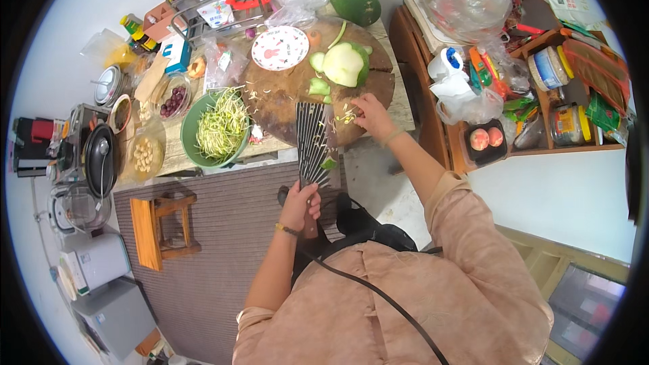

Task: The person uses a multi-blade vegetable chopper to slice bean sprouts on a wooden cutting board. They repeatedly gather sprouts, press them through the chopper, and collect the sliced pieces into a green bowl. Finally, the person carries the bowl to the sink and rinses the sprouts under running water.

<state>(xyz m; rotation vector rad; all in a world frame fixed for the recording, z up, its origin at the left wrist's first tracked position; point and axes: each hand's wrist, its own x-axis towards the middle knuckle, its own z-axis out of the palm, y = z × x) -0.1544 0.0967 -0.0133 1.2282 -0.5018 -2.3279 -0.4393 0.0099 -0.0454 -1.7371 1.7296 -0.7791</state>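
Observation:
A cleaver with a dark, striped blade is held by its wooden handle in my left hand; bits of sprout and a green piece of peel cling to the blade, whose top reaches over the round wooden chopping board. At the board's right front, my right hand has its fingertips at a few scattered bean sprouts; whether they pinch any is not clear. Behind lie a partly peeled green gourd, smaller green pieces and a patterned white plate. A green bowl of sprouts stands left of the board.
Left of the bowl are a container of dark red grapes and a bag of pale pieces. A whole green melon sits behind the board. On the right stands a wooden shelf with jars; a wooden stool is on the floor.

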